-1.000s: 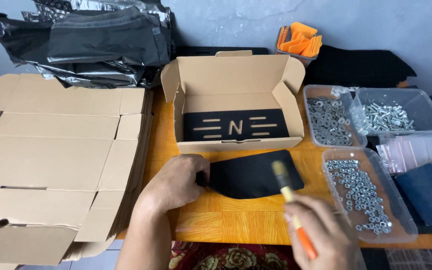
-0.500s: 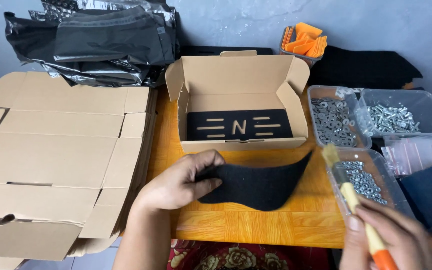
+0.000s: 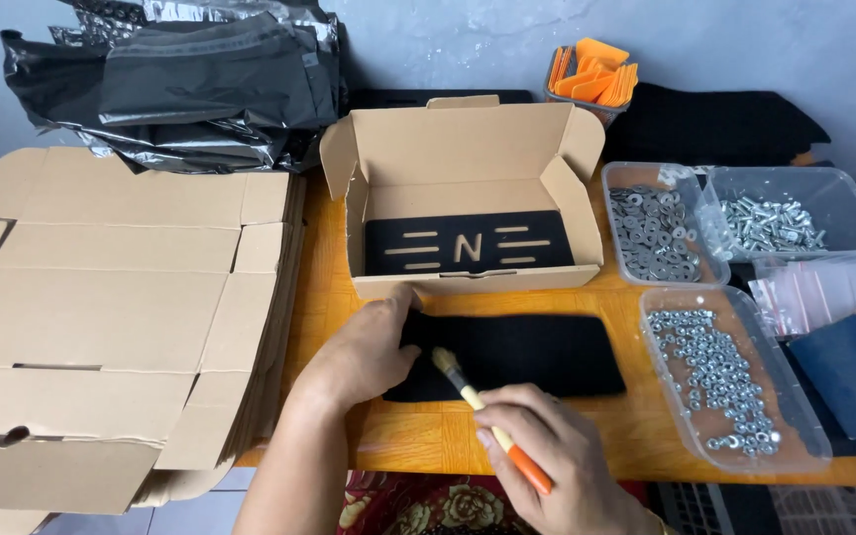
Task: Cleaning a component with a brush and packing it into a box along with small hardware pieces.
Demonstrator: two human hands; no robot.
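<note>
**Brush tip on the black felt panel**

The black felt panel [image 3: 522, 355] lies flat on the near part of the wooden worktop [image 3: 636, 421], just in front of the open cardboard box [image 3: 463, 159]. My left hand [image 3: 369, 349] presses down on its left end, fingers spread flat and gripping nothing. My right hand [image 3: 547, 458] has its fingers closed around a small brush [image 3: 487, 416] with a pale wooden shaft and an orange handle end; the bristle tip touches the panel close to my left hand.

Inside the box, a second black panel [image 3: 468, 246] with cut-out slots and a letter shape rests on the bottom.

To the right of the box sit three clear plastic trays: one of flat washers [image 3: 654, 230], one farther right of bolts [image 3: 770, 223], and a nearer one of nuts [image 3: 720, 372]. Small clear zip bags [image 3: 824, 287] and a dark blue cloth piece [image 3: 849, 372] lie at the right edge. Far behind the box stands a container of orange plastic scrapers [image 3: 591, 74], with dark fabric [image 3: 720, 124] beside it.

On the left, a stack of flattened cardboard boxes [image 3: 111, 297] covers the surface, and black plastic mailer bags [image 3: 190, 84] are piled beyond it.
</note>
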